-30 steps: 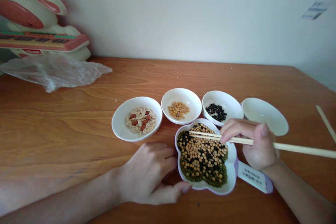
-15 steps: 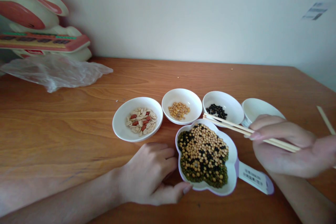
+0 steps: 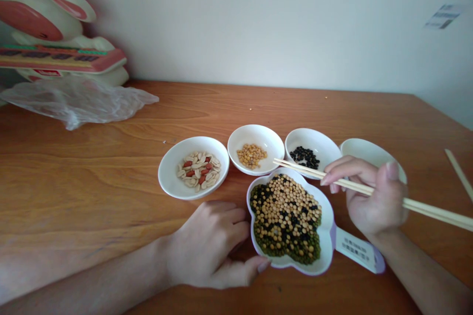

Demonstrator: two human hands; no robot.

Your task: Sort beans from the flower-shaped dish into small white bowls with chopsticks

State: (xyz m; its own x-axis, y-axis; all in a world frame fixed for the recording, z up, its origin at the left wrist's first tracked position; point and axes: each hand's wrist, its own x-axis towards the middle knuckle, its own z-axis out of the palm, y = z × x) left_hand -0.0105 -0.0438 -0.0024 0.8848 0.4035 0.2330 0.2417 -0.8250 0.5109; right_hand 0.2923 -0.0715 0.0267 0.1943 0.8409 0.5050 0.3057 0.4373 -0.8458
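My right hand [image 3: 373,197] grips a pair of wooden chopsticks [image 3: 354,186], fingers closed round them. Their tips lie close together over the gap between the bowl of yellow beans [image 3: 252,155] and the bowl of black beans [image 3: 304,156], with nothing seen between them. A white, purple-rimmed, flower-shaped scoop [image 3: 325,243] holds mixed pale, black and green beans. At its left side my left hand [image 3: 216,246] rests on the table, fingers curled against the wall and thumb at the front rim. The label on the scoop's handle faces up.
A bowl of peanuts [image 3: 199,192] stands left of the yellow beans. Behind my right hand is another white bowl [image 3: 364,150], its inside partly hidden. One more wooden stick [image 3: 458,173] shows at the right. A clear plastic bag [image 3: 84,103] lies before a rabbit-shaped toy [image 3: 66,34].
My right hand has moved left and turned, its thumb now raised. The chopstick tips have shifted left from the black-bean bowl's rim toward the yellow beans. My left hand stays still.
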